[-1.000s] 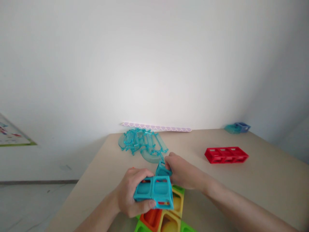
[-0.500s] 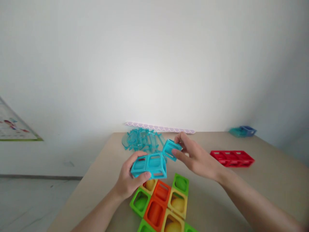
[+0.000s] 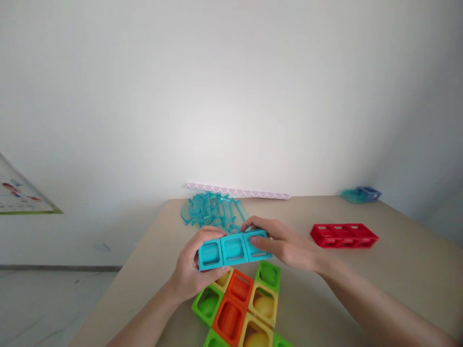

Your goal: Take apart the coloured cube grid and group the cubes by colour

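Observation:
My left hand [image 3: 195, 260] is closed on the left end of a row of light blue cube blocks [image 3: 234, 249], thumb below and fingers behind. The row has three open-framed cubes joined side by side. My right hand [image 3: 278, 241] pinches the rightmost cube [image 3: 255, 246] with thumb in front and fingers on top. Just below the row lies an assembly of green, orange and yellow cube blocks [image 3: 231, 320]; round shapes show inside its green and yellow cubes. Its near end runs out of the picture.
Clear blue plastic pieces [image 3: 211, 209] lie heaped at the table's back left. Behind them a patterned lilac strip [image 3: 238, 191] rests against the wall. A row of red cube blocks [image 3: 343, 236] sits on the right, with a dark blue block [image 3: 369, 194] at the far right corner.
My right hand has brought the single light blue cube left and down against the two-cube piece. The three now form one row, which has turned to face me more.

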The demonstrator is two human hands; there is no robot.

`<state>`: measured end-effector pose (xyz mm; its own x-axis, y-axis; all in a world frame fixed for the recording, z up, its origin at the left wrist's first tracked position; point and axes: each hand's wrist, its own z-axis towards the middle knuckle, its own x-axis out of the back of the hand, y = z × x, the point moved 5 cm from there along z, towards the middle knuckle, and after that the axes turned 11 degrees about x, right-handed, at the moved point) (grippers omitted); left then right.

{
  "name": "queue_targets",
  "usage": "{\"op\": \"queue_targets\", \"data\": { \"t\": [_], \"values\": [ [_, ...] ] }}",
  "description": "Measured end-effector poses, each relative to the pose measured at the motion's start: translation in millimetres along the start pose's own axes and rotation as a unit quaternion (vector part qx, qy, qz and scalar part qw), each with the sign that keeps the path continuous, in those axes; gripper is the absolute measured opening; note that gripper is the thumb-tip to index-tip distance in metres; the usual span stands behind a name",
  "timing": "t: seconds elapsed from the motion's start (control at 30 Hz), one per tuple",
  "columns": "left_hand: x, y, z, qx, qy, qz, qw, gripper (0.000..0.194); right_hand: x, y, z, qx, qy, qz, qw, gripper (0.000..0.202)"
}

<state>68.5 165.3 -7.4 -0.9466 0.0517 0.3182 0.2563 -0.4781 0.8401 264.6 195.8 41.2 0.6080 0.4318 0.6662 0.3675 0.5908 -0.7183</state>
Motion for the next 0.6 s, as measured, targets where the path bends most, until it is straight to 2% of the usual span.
{"op": "queue_targets", "data": {
  "t": [0.07,0.2,0.3,0.37,0.47,0.53,0.6],
  "values": [
    [1.2,-1,-1,-0.002,0.010,0.012,1.000,0.043,1,-4,-1,0.032,0.010,-0.034,0.999,0.025],
    [1.8,-4,-3,0.009,0.027,0.041,0.999,0.043,-6,-28,-3,0.171,0.017,-0.154,0.973,0.045],
    [-1.7,-7,-5,0.013,0.009,0.039,0.999,0.049,-18,-42,-2,0.200,-0.005,-0.246,0.948,0.043],
    [-4.2,-11,-6,0.041,-0.008,-0.001,0.999,0.064,-20,-45,-6,0.189,-0.006,-0.280,0.941,0.039],
    [-8.1,-14,-6,0.073,-0.034,-0.058,0.995,0.077,-6,-34,-32,0.129,0.034,-0.287,0.948,0.037],
    [-9.7,-14,-5,0.069,-0.043,-0.052,0.995,0.068,12,-12,-65,0.076,0.074,-0.299,0.948,0.038],
    [-10.0,-14,-5,0.062,-0.045,-0.038,0.996,0.058,27,21,-105,0.022,0.071,-0.322,0.944,0.039]
  ]
}}
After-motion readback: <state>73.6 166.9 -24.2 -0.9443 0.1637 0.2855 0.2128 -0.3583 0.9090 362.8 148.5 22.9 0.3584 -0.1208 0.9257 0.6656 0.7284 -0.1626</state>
